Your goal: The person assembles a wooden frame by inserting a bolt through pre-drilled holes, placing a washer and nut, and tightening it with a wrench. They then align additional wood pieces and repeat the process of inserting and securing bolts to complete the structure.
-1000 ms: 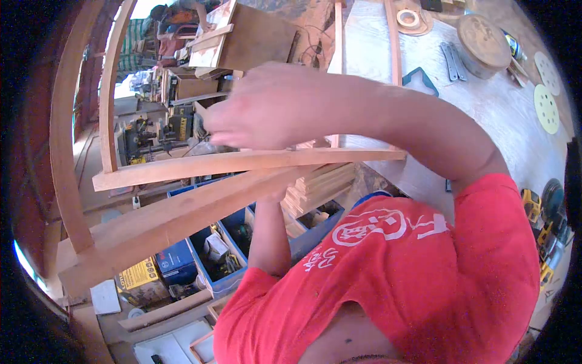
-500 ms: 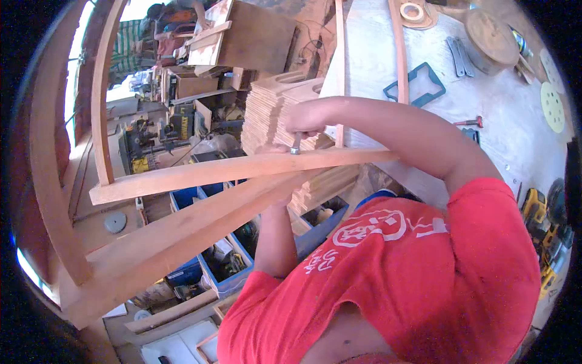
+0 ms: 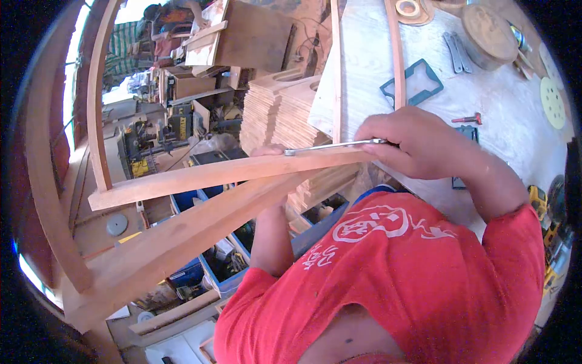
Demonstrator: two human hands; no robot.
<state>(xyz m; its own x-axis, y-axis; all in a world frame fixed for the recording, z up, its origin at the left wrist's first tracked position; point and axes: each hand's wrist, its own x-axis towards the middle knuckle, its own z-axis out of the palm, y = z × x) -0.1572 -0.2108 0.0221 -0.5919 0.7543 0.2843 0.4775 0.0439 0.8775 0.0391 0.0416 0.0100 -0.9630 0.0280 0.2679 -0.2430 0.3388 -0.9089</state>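
My right hand (image 3: 397,142) grips one end of a long silver wrench (image 3: 333,145). The wrench lies along the upper edge of a wooden rail (image 3: 182,179), its far head sitting at a spot on that edge where a fastener may be hidden. My left hand (image 3: 268,150) reaches up behind the wood, and its fingers curl over the rail just left of the wrench head; the palm is hidden. Below the rail, a thicker wooden beam (image 3: 182,233) runs at an angle and meets it toward the right. Upright slats (image 3: 97,109) join the rail.
A stack of cut wooden panels (image 3: 273,109) stands behind the frame. The pale worktable (image 3: 364,73) holds a green frame-shaped tool piece (image 3: 418,85), spare wrenches (image 3: 458,53), a red-handled tool (image 3: 470,119) and a round wooden piece (image 3: 490,33). Blue-edged bins (image 3: 221,273) sit below.
My right hand has swung right and toward my body, turning the wrench from pointing away to lying along the rail. My left hand stays in place.
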